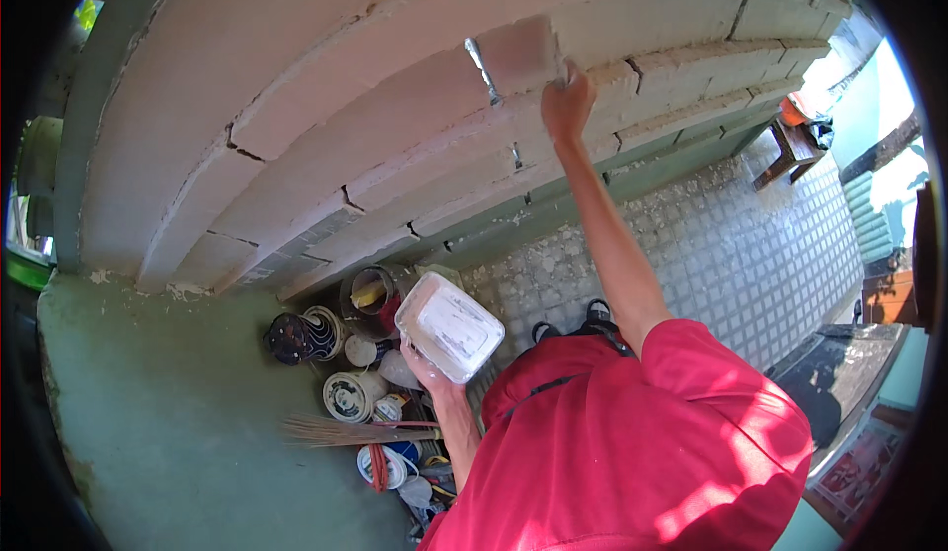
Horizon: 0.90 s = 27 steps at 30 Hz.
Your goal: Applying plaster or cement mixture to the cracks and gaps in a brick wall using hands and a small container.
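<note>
My left hand (pixel 427 368) grips a white rectangular plastic tub (pixel 452 326) from below and at its left side. White residue coats the tub's inside. My right arm reaches up to the block wall (pixel 415 87). Closed round a thin tool, my right hand (pixel 569 105) holds what looks like a paintbrush (pixel 560 60) against the wall's face. Blur hides most of the brush. A darker, damp-looking patch (pixel 518 52) lies just left of it, and a silvery-grey smear (pixel 481 69) marks the blocks further left.
Cracks and ledges run along the wall. Buckets (pixel 354 393), a dark bin (pixel 373 294) and a stick broom (pixel 346 431) crowd the corner beside the green wall (pixel 188 403). Patterned tiles (pixel 691 225) cover the floor. A wooden stool (pixel 787 156) stands at the far right.
</note>
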Each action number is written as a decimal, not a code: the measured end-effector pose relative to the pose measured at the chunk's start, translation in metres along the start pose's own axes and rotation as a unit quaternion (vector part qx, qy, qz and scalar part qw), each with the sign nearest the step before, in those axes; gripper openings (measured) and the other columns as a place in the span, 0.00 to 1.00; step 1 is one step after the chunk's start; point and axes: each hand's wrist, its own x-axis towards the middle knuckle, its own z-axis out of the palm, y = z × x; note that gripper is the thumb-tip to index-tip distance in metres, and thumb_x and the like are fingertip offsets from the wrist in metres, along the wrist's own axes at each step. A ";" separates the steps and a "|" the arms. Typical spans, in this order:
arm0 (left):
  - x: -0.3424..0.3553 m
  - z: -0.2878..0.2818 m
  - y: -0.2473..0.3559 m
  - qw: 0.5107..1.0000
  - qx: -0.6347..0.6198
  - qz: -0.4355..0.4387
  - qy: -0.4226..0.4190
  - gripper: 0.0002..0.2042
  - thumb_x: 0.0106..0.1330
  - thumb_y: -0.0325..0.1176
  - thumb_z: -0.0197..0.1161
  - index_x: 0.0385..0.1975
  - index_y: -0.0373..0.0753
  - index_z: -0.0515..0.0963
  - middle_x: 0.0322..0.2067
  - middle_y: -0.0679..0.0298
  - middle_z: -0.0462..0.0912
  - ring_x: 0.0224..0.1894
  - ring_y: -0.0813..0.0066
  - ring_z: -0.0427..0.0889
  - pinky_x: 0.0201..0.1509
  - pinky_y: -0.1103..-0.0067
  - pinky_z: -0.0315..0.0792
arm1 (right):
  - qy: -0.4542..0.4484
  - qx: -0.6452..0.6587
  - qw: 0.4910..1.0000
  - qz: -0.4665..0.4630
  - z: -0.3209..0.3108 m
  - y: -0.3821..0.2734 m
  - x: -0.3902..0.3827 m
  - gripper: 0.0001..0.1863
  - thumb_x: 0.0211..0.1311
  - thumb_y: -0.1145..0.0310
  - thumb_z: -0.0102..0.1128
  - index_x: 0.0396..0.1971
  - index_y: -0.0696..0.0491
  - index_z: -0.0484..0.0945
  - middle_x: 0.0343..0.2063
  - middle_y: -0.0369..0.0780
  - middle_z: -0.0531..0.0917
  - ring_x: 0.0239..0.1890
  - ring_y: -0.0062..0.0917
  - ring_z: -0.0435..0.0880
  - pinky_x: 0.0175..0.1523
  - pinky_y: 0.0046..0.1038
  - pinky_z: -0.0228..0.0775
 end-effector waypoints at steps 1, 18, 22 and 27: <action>-0.003 -0.003 0.000 1.000 0.009 0.010 0.003 0.24 0.67 0.49 0.40 0.54 0.40 0.68 0.50 0.62 0.75 0.51 0.63 0.75 0.55 0.69 0.70 | 0.002 0.021 1.000 0.011 -0.001 -0.004 0.007 0.21 0.39 0.81 0.49 0.38 0.59 0.80 0.24 0.56 0.79 0.31 0.49 0.79 0.40 0.42 0.69; 0.000 -0.013 0.003 1.000 0.005 0.009 0.012 0.24 0.67 0.49 0.40 0.54 0.40 0.67 0.51 0.62 0.74 0.51 0.63 0.75 0.55 0.68 0.70 | 0.018 0.005 1.000 0.023 0.004 0.001 0.035 0.14 0.44 0.79 0.48 0.31 0.59 0.80 0.20 0.55 0.76 0.28 0.52 0.77 0.34 0.43 0.66; 0.004 -0.015 -0.001 0.999 0.037 0.003 0.002 0.24 0.66 0.48 0.40 0.54 0.40 0.68 0.51 0.61 0.74 0.51 0.63 0.75 0.55 0.68 0.71 | -0.054 0.020 0.998 -0.036 0.021 -0.029 -0.010 0.14 0.40 0.81 0.50 0.30 0.59 0.81 0.22 0.55 0.77 0.30 0.52 0.77 0.37 0.43 0.68; 0.010 0.008 0.001 1.000 0.021 -0.021 -0.002 0.23 0.66 0.47 0.40 0.53 0.40 0.68 0.50 0.62 0.74 0.50 0.63 0.76 0.54 0.68 0.72 | -0.113 0.078 0.984 -0.113 0.019 -0.009 -0.032 0.18 0.40 0.80 0.49 0.35 0.60 0.80 0.24 0.53 0.80 0.31 0.52 0.78 0.41 0.42 0.70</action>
